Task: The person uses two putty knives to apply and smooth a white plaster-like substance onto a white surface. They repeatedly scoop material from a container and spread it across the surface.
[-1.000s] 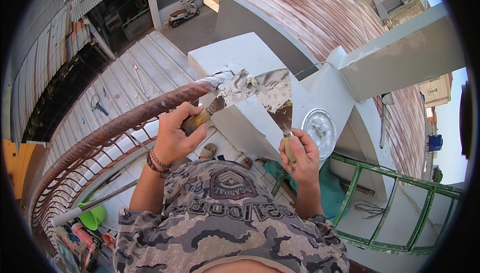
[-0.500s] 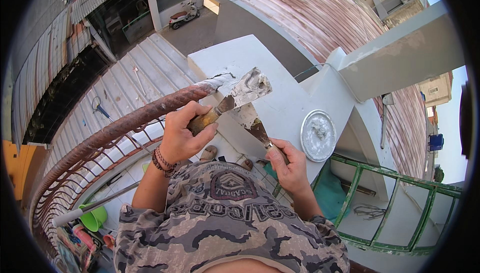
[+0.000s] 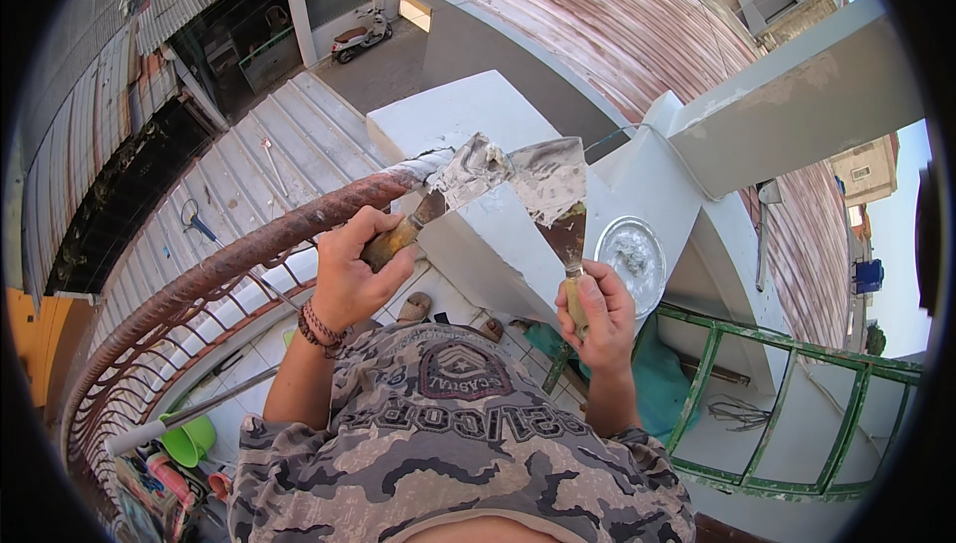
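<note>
Scraper (image 3: 432, 206) clamped in left hand (image 3: 357, 262) — second scraper (image 3: 564, 222) clamped in right hand (image 3: 602, 314), both smeared greyish-white.

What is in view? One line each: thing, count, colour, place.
Left scraper: 1, brown and grey, centre
Right scraper: 1, brown and grey, centre
Round dish: 1, silver, right of centre
Paste: 3 patches, whitish, on both scrapers and dish
Ledge: 1, white, centre
Railing: 1, rusty brown, left
Barred frame: 1, green, lower right
Sheet: 1, teal, beside frame
Basin: 1, green, lower left
Scooter: 1, white, upper left
Corrugated roof: 1, reddish, upper right
Shirt: 1, grey camouflage, lower centre
Left hand: 1, bare, on left scraper
Right hand: 1, bare, on right scraper
</note>
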